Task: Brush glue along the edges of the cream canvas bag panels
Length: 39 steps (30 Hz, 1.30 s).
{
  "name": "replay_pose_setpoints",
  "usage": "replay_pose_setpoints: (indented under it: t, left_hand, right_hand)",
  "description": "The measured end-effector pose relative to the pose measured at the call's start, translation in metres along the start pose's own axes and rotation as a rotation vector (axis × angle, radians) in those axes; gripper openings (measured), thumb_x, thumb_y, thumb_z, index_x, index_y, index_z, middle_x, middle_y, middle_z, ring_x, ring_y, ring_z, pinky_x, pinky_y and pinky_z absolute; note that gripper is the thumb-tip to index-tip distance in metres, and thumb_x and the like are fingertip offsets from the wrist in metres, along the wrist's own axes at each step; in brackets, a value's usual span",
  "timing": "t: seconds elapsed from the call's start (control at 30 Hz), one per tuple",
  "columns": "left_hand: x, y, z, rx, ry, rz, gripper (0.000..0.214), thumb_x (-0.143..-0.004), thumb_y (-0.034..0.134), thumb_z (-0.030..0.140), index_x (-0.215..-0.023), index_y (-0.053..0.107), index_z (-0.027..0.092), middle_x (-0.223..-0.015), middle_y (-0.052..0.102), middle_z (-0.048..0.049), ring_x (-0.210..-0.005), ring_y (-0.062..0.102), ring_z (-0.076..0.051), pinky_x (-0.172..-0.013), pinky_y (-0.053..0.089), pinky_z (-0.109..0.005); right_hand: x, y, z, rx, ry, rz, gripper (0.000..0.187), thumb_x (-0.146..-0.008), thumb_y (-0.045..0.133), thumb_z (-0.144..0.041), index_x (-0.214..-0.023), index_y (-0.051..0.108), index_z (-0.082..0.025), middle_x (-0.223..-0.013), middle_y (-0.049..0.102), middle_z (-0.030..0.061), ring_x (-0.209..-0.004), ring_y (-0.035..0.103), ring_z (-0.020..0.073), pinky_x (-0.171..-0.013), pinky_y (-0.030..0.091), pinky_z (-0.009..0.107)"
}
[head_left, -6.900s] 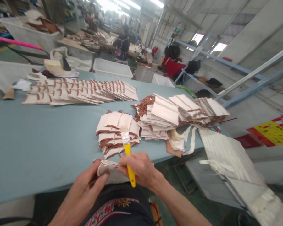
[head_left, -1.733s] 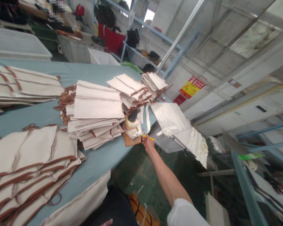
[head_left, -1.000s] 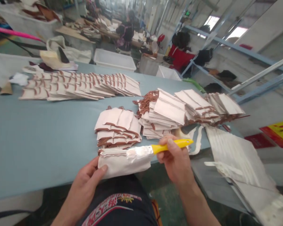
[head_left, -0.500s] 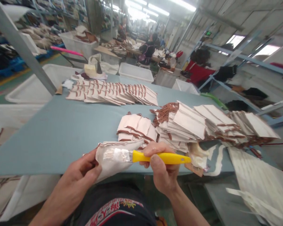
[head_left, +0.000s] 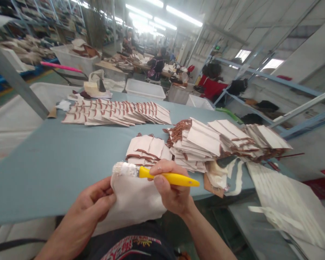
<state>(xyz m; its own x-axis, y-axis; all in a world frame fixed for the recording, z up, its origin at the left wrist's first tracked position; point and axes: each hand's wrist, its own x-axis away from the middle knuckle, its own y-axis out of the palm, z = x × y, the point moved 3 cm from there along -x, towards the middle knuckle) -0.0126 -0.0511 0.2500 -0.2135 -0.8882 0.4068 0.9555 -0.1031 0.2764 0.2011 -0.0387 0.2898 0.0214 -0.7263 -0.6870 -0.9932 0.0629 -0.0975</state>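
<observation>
Left fingers (head_left: 106, 205) pinch cream cloth (head_left: 138, 198), right fingers (head_left: 161, 185) grip a yellow brush (head_left: 145, 172) above blurred red lettering (head_left: 122, 247).

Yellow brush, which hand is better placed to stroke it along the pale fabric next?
Probably the right hand: it grips the yellow brush, its bristles by the top left corner of the pale fabric. The left hand pinches the fabric's left edge, likely better for steadying.
</observation>
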Motion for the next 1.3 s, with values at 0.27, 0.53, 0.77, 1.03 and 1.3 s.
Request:
replay_pose_setpoints:
  t: [0.27,0.53,0.77,1.03,1.3]
  left_hand:
    - [-0.007,0.012,0.002,0.037,-0.011,-0.021,0.049,-0.054,0.096,0.03,-0.102,0.09,0.021,-0.055,0.057,0.0062,-0.046,0.039,-0.009,-0.056,0.058,-0.025]
    - [-0.012,0.013,-0.004,0.012,-0.026,-0.034,0.055,-0.059,0.095,0.038,-0.111,0.088,0.02,-0.081,0.08,-0.0064,-0.073,0.073,-0.026,-0.068,0.064,-0.033]
    - [-0.015,0.005,-0.006,-0.062,0.005,-0.001,0.053,-0.063,0.092,0.04,-0.112,0.087,0.021,-0.079,0.077,-0.0037,-0.066,0.066,-0.02,-0.057,0.055,-0.024]
    - [-0.019,0.007,-0.002,-0.031,0.005,-0.036,0.051,-0.065,0.095,0.046,-0.109,0.089,0.021,-0.062,0.067,0.0004,-0.057,0.058,-0.018,-0.058,0.057,-0.026]
    - [-0.024,0.009,-0.006,0.016,0.005,-0.079,0.042,-0.068,0.094,0.037,-0.109,0.091,0.026,-0.082,0.082,-0.0046,-0.079,0.075,-0.028,-0.082,0.067,-0.037]
  right_hand:
    - [0.001,-0.01,-0.002,0.021,-0.007,-0.008,0.009,-0.108,0.069,-0.029,-0.107,0.078,-0.028,-0.091,0.082,0.0039,-0.074,0.077,0.0185,-0.069,0.062,0.031]
    - [-0.003,-0.01,0.0,0.044,-0.012,-0.042,0.011,-0.107,0.07,-0.031,-0.103,0.078,-0.025,-0.088,0.082,0.0053,-0.071,0.076,0.0191,-0.067,0.064,0.032]
    - [-0.003,-0.009,0.0,0.001,0.018,-0.056,0.014,-0.11,0.067,-0.036,-0.105,0.076,-0.026,-0.088,0.081,0.0047,-0.072,0.075,0.0186,-0.065,0.061,0.031]
    - [-0.003,-0.023,0.007,-0.076,0.086,0.119,0.015,-0.11,0.07,-0.04,-0.107,0.076,-0.027,-0.09,0.079,0.0032,-0.068,0.076,0.0173,-0.059,0.06,0.029]
    - [0.005,-0.014,0.009,-0.114,0.175,-0.09,0.025,-0.109,0.068,-0.047,-0.102,0.075,-0.024,-0.087,0.08,0.0055,-0.067,0.07,0.0171,-0.062,0.059,0.03]
